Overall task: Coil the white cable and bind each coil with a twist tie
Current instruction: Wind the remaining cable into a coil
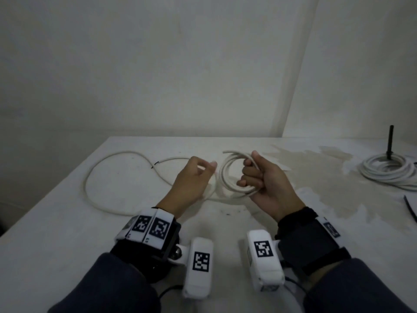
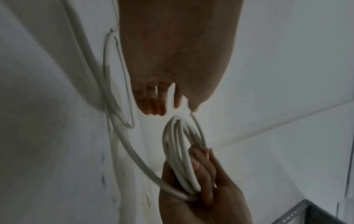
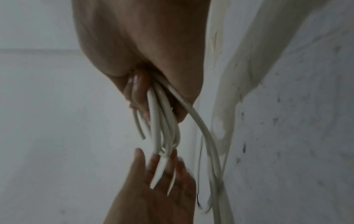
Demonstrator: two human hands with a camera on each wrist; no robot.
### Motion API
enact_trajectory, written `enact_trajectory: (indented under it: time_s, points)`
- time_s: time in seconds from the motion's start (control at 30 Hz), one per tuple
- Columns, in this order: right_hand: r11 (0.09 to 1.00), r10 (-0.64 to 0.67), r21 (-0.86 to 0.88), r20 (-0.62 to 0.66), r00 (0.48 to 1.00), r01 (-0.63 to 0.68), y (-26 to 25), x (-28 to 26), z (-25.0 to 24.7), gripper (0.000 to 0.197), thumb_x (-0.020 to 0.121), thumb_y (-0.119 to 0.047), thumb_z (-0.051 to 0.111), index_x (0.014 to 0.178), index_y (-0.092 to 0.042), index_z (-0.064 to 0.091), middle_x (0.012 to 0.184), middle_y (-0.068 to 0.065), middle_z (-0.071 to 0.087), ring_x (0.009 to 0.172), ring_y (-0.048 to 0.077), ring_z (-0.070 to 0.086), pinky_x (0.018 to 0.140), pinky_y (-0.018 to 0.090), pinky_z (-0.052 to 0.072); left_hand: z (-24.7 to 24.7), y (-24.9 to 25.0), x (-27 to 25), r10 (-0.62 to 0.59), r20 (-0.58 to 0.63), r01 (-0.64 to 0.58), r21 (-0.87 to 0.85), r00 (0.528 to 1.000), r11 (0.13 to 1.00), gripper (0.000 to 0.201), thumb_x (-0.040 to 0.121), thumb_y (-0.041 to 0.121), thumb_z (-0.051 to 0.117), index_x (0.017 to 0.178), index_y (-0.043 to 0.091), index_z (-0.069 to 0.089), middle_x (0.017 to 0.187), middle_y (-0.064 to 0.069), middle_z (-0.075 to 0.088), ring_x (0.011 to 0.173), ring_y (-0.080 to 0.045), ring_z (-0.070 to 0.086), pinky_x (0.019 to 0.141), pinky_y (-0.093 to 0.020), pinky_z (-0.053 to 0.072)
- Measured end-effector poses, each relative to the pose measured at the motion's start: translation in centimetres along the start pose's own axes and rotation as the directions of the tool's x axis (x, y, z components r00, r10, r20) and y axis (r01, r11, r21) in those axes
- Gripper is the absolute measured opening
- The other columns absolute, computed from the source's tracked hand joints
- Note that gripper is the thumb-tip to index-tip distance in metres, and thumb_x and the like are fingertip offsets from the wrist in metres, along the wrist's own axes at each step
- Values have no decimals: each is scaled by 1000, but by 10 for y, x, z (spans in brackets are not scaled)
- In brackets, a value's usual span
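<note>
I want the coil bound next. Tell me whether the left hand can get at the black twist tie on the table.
Probably yes. The left hand holds nothing, and the twist tie lies exposed beside the loose cable just left of it, nothing between. The right hand grips the coil.

Right hand (image 1: 266,179) raised, fingers curled round coiled white cable (image 1: 228,175). Left hand (image 1: 194,177) beside it, fingers loosely extended.
</note>
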State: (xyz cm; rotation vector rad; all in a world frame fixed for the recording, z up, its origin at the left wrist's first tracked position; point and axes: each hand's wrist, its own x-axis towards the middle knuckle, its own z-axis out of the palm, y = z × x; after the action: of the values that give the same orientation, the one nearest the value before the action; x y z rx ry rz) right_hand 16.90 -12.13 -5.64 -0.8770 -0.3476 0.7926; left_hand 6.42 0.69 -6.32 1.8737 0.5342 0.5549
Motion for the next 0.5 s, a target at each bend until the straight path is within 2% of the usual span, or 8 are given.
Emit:
enact_trajectory:
  time_s: [0.03,0.1,0.17,0.23,0.3,0.37,0.43,0.5]
  points:
    - [999,-12,31,-48,999,14,-1,2,-4,37,102,-32,37,73,-11,45,40,-9,26,29,5,24,44,21,38,-8,-1,-1,-27,23,22,204,999,979,32,90,46,57,101,16,55,89,2,58,76,-9,54,64,-24,43]
    - [998,-20,59,-143,990,29,-1,6,-12,36,102,-31,38,73,-12,45,40,-9,27,29,6,25,47,23,37,-22,-3,-4,-142,122,41,601,982,799,37,84,48,64,100,14,58,91,3,57,83,-12,53,63,-24,39]
    - [998,-26,46,-216,976,37,0,8,-18,35,102,-30,39,73,-11,45,39,-8,28,29,7,26,51,25,35,-29,-5,-7,-286,186,42,768,940,639,36,86,43,63,104,11,61,100,-2,58,90,-15,53,66,-24,39]
    - [1000,-20,15,-235,972,24,1,7,-18,35,102,-29,40,73,-11,46,39,-8,29,29,7,25,51,26,34,-30,-7,-6,-301,222,2,802,927,597,26,92,37,57,101,13,58,111,-5,60,99,-19,54,75,-24,39]
    - [1000,-1,-7,-236,972,0,2,7,-17,36,103,-29,40,73,-11,46,39,-8,29,29,7,25,49,25,33,-28,-2,-5,-212,223,-58,807,952,588,18,96,33,50,93,15,50,113,-8,61,98,-22,54,76,-26,37]
    - [1000,16,-4,-224,974,-17,1,6,-17,36,103,-30,39,72,-11,46,39,-8,28,29,7,24,45,24,34,-25,7,-2,7,115,-97,803,993,587,17,99,29,43,91,14,46,103,-12,64,88,-25,56,69,-29,36]
    - [1000,23,-2,-202,979,-23,1,5,-17,36,103,-30,39,72,-11,46,39,-8,27,29,6,24,43,23,34,-22,24,3,307,-49,-147,798,950,584,14,100,20,40,100,9,48,98,-16,62,85,-30,58,66,-33,35]
    - [1000,25,0,-182,983,-26,0,5,-17,36,103,-30,39,73,-11,46,40,-8,27,30,6,24,45,23,34,-22,42,15,441,-107,-222,745,891,629,26,96,7,42,120,4,49,111,-19,54,96,-34,56,75,-37,39]
